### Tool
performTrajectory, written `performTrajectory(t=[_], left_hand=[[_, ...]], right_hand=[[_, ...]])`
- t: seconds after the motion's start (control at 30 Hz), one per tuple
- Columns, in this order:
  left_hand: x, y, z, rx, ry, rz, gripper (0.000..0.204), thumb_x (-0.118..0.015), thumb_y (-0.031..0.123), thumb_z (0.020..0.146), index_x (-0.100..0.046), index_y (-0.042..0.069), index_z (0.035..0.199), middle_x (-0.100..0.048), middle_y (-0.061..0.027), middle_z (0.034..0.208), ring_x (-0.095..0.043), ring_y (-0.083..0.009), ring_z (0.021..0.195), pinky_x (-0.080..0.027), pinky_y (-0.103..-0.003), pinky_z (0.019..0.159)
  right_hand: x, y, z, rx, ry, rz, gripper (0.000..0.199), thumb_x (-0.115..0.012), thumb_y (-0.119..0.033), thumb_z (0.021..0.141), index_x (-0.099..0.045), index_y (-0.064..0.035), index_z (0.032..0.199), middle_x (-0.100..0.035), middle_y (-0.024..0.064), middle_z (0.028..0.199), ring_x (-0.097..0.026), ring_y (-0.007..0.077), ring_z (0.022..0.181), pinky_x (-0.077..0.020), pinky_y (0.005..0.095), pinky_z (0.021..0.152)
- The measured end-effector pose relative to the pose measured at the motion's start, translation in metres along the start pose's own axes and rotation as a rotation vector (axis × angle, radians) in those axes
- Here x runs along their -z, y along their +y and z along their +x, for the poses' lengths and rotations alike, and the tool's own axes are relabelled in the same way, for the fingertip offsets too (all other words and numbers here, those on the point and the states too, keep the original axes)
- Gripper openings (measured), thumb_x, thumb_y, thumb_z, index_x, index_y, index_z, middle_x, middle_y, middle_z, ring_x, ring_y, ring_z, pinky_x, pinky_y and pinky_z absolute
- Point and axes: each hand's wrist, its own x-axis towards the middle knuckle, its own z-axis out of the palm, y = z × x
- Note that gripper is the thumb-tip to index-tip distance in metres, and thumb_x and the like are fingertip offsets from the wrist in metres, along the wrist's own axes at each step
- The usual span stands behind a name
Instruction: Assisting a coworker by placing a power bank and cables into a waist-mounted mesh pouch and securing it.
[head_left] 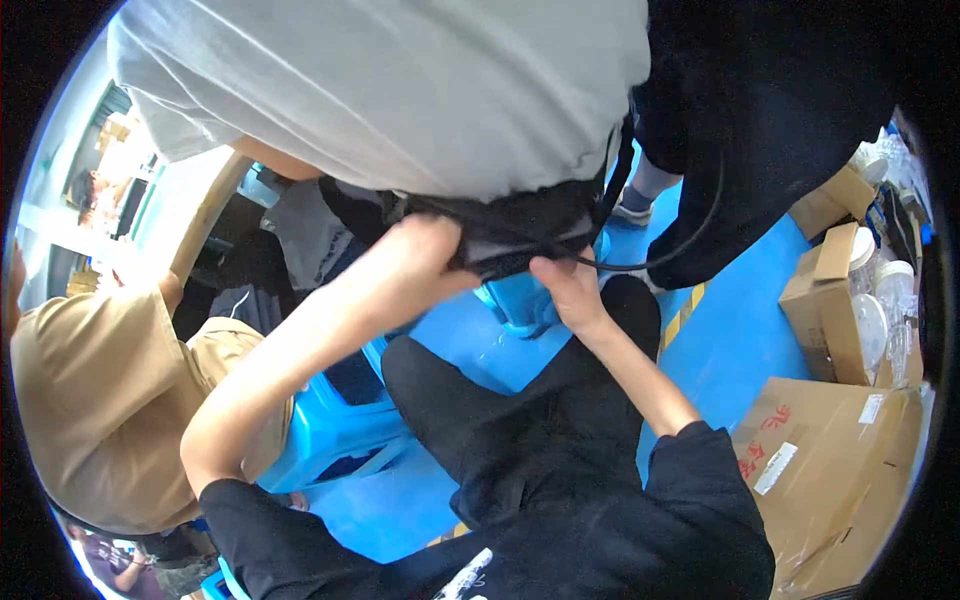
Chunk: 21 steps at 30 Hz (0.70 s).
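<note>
Just ahead, a person in a light grey-white shirt has a black fabric waist pouch with a mesh-like patch at the lower back. My left hand is closed at the pouch's left side, its fingers mostly hidden behind the dark fabric. At the right lower corner, my right hand pinches the pouch's edge, thumb on the near side. A thin black cable passes across the pouch by my right hand and loops out to the right.
A blue stool stands under the person ahead, and another blue stool is at left beside a person in a tan shirt. Cardboard boxes, one with clear plastic jars, line the right. A dark-trousered leg stands beyond.
</note>
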Motion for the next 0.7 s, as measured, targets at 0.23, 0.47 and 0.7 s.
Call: performTrajectory(t=[0.23, 0.47, 0.7], left_hand=[[-0.009, -0.025, -0.02, -0.056, 0.029, -0.28, 0.044, -0.073, 0.011, 0.077, -0.053, -0.004, 0.113, -0.064, -0.0231, 0.094, -0.064, -0.0385, 0.092, -0.051, -0.043, 0.079], [-0.005, -0.015, -0.028, -0.17, 0.294, 0.177, 0.038, -0.076, 0.027, 0.076, -0.062, 0.002, 0.101, -0.068, -0.0169, 0.089, -0.067, -0.0322, 0.088, -0.054, -0.038, 0.074], [-0.024, -0.036, -0.037, -0.164, 0.41, -0.128, 0.028, -0.072, 0.021, 0.083, -0.064, 0.0, 0.101, -0.069, -0.0159, 0.09, -0.068, -0.0333, 0.084, -0.054, -0.04, 0.074]], right_hand=[[-0.001, 0.007, -0.001, -0.306, 0.005, 0.373, 0.051, -0.062, -0.003, 0.087, -0.05, -0.0093, 0.135, -0.057, 0.0097, 0.133, -0.055, 0.0271, 0.122, -0.042, 0.0458, 0.105], [0.022, 0.03, -0.002, -0.489, 0.069, 0.588, 0.042, -0.059, -0.018, 0.092, -0.052, -0.0082, 0.132, -0.058, 0.0104, 0.133, -0.055, 0.0278, 0.121, -0.0441, 0.0491, 0.099], [0.032, 0.012, -0.008, -0.371, 0.113, 0.35, 0.042, -0.057, -0.01, 0.092, -0.05, -0.0067, 0.134, -0.058, 0.0129, 0.131, -0.058, 0.0296, 0.119, -0.0523, 0.0479, 0.095]])
